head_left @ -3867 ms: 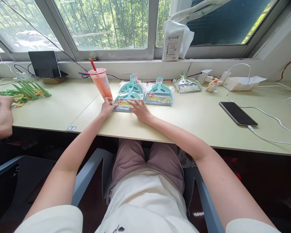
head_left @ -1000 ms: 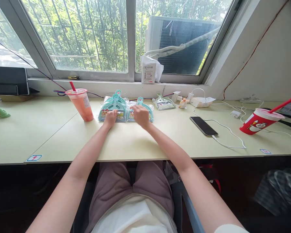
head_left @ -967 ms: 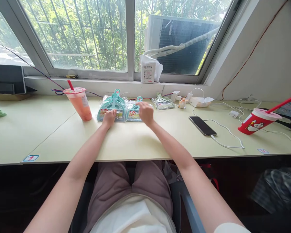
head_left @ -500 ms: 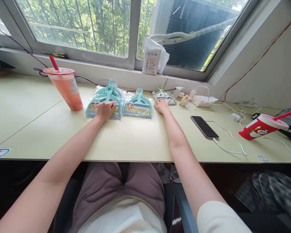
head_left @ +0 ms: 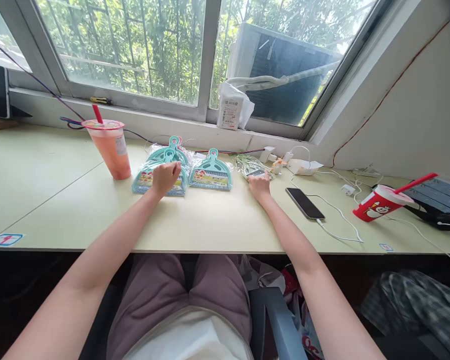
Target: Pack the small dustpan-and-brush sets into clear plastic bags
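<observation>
My left hand (head_left: 166,178) is a closed fist over the front of a turquoise dustpan and brush set (head_left: 144,182) in clear wrap. I see nothing in that fist. Another wrapped turquoise set (head_left: 175,143) lies behind it, partly covered, with a bit of pink at its handle. To the right lies a third turquoise dustpan set (head_left: 210,175), untouched. At the row's right end my right hand (head_left: 260,186) has its fingers closed on the front edge of a smaller green dustpan and brush set (head_left: 249,164), which is blurred.
A tall cup of pink drink (head_left: 110,150) stands left of the sets. On the right are a phone (head_left: 305,203) on its cable, a red cup (head_left: 378,204), white chargers (head_left: 267,154) and wires. A packet (head_left: 229,111) stands on the window sill.
My right hand has shifted from the green set's left side to its front edge, and the set looks turned and blurred. My left fist stays put. The view has tilted slightly.
</observation>
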Demonstrator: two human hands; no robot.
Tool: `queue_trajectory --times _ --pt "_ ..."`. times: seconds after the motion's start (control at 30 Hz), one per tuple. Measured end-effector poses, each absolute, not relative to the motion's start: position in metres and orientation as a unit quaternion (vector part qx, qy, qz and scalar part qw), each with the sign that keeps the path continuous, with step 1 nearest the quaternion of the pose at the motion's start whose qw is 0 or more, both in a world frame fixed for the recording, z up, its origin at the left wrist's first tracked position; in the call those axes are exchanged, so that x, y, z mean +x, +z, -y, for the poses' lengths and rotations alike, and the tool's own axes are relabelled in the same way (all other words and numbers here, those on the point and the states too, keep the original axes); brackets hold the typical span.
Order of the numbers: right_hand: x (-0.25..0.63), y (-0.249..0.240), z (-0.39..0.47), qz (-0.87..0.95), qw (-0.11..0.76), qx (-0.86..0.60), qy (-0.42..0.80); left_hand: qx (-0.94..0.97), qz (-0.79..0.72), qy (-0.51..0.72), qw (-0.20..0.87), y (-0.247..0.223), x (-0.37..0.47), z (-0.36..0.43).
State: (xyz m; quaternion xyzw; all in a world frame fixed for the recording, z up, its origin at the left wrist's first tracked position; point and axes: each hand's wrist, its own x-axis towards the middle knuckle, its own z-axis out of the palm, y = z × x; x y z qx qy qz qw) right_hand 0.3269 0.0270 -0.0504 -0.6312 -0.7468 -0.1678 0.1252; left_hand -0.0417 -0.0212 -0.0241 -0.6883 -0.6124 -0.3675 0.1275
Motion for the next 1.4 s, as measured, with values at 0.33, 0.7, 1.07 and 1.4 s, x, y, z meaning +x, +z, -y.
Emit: queue_trajectory --times 0.33,0.7,1.07,1.4 --pt "0.345 0.008 -0.019 0.586 0.376 -0.715 -0.060 -0.669 0.494 -0.537 -0.142 0.024 0.013 0.015" --pt "0.285 0.028 0.040 0.687 0.464 -0.547 -0.114 -0.539 0.278 -0.529 -0.593 0.033 0.125 -0.010" --pt "0.257 -0.023 0.015 0.722 0.543 -0.416 0.103 -0.523 0.326 -0.551 -0.563 0.007 0.057 -0.007" --pt "0.280 -0.037 -0.019 0.478 0.638 -0.386 0.463 -0.478 0.269 -0.542 -0.637 -0.004 0.065 0.000"
